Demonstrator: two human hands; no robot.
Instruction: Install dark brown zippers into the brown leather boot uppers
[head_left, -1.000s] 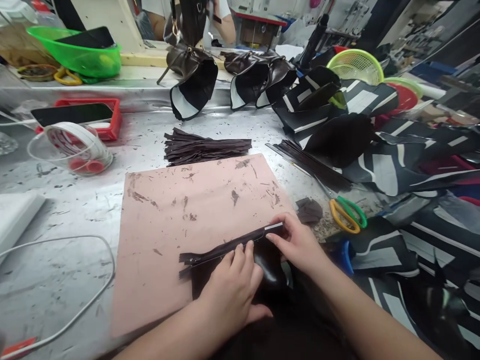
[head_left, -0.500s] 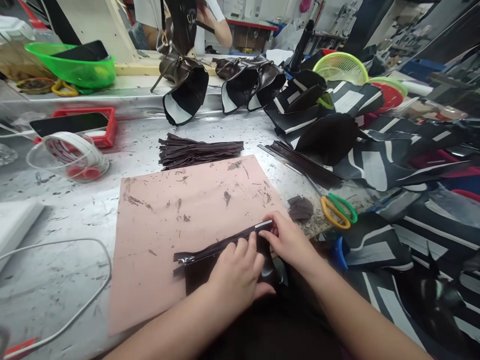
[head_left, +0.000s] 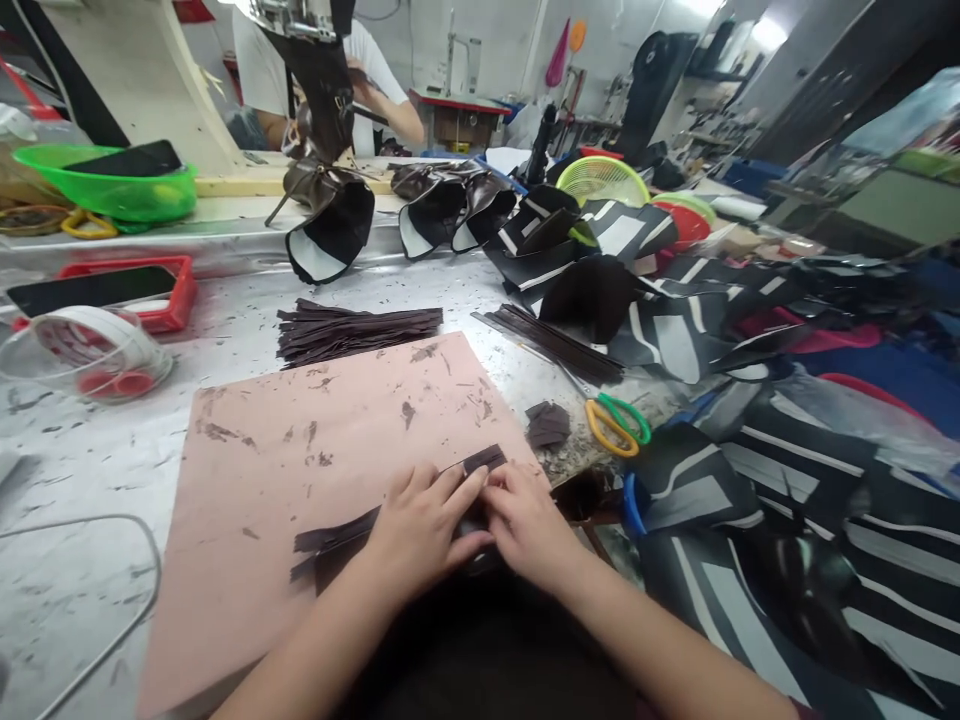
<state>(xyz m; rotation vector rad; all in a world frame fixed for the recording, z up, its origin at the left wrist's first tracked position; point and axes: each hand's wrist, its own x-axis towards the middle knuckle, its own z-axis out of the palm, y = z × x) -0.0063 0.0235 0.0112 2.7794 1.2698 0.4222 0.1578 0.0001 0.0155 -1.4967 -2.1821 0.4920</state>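
A dark brown zipper (head_left: 337, 532) lies along the edge of a dark leather piece (head_left: 327, 572) at the front of a pink board (head_left: 262, 470). My left hand (head_left: 424, 525) rests over the middle of it, fingers pressing on top and thumb bent toward my right hand. Close beside it, my right hand (head_left: 531, 518) is closed on the zipper and leather near their right end. The zipper's far tip shows just beyond my fingers. My hands cover most of the leather piece.
Behind the board lies a bundle of dark strips (head_left: 360, 332), with more strips (head_left: 559, 342) to its right. Scissors (head_left: 616, 425) lie at the table's right edge. Cut panels (head_left: 742, 480) pile up at right. A red tray (head_left: 180, 290) and tape roll (head_left: 97, 345) stand left.
My right hand has drawn in against my left, and the white strip at the zipper's right end no longer shows. The camera view has shifted, moving the surroundings leftward.
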